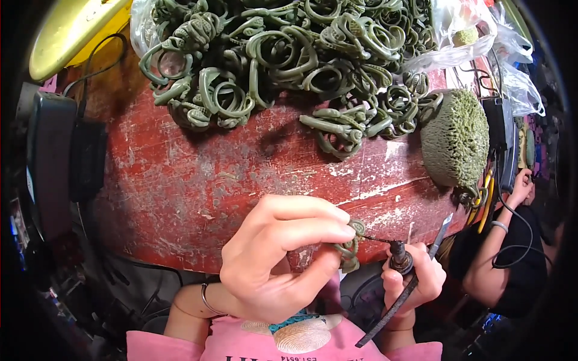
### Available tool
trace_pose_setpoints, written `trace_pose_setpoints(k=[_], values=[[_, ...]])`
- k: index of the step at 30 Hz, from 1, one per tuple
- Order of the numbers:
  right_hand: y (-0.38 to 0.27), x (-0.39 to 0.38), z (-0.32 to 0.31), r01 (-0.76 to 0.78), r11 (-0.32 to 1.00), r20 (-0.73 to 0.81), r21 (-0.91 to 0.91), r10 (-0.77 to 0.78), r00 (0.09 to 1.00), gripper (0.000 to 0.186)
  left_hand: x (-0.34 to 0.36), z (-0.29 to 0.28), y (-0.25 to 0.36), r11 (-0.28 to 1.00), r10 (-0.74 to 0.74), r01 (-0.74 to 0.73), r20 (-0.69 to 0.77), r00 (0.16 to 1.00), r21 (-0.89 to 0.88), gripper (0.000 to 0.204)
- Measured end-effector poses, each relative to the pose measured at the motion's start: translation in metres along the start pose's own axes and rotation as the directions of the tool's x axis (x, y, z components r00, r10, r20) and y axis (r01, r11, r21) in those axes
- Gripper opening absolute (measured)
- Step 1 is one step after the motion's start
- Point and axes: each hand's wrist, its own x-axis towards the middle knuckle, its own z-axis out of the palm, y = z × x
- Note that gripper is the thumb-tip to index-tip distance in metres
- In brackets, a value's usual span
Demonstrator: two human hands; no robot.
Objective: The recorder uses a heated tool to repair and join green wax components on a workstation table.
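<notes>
My left hand (274, 253) pinches a small green carved piece (349, 246) between thumb and fingers, close to the table's near edge. The piece looks like the ring-shaped ones in the pile, but my fingers hide much of it. To its right, my right hand (418, 277) is closed around a dark-handled pen-like tool (400, 257). Its thin dark tip points left and reaches the green piece, though I cannot tell whether it touches. Between the fingers of the same hand runs a long narrow metal tool (391, 313) with a flat pointed blade, slanting from lower left to upper right.
Green ring-shaped pieces (283, 54) are heaped across the far side of the worn red table (198, 180). A rough green block (454, 138) stands at right, near clear plastic bags (457, 36). Black boxes (87, 159) with cables line the left. Another person's arm (497, 240) shows at right.
</notes>
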Motion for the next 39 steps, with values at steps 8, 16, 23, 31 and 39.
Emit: trace_pose_setpoints(k=[8,16,23,31,39], values=[[0.001,0.002,0.0,0.015,1.0,-0.002,0.002,-0.015,1.0,0.039,0.001,0.0,0.001,1.0,-0.014,0.014,-0.004,1.0,0.028,0.027],[0.001,0.001,-0.001,0.017,0.998,0.016,-0.056,-0.016,1.0,0.04,0.001,-0.001,0.002,0.999,-0.027,0.028,-0.003,1.0,0.018,0.024],[0.002,0.0,0.0,0.001,1.0,0.025,-0.022,0.0,1.0,0.04,0.001,-0.002,0.002,0.999,-0.022,0.021,0.014,1.0,0.026,0.024],[0.002,0.0,-0.002,0.01,1.0,0.04,-0.016,-0.01,0.999,0.038,0.0,-0.001,0.001,1.0,-0.024,0.024,-0.02,1.0,0.014,0.028],[0.006,-0.008,0.012,-0.109,0.952,-0.143,0.287,0.155,0.977,0.038,0.001,0.002,0.0,0.999,-0.032,0.029,-0.077,0.997,-0.038,0.032]])
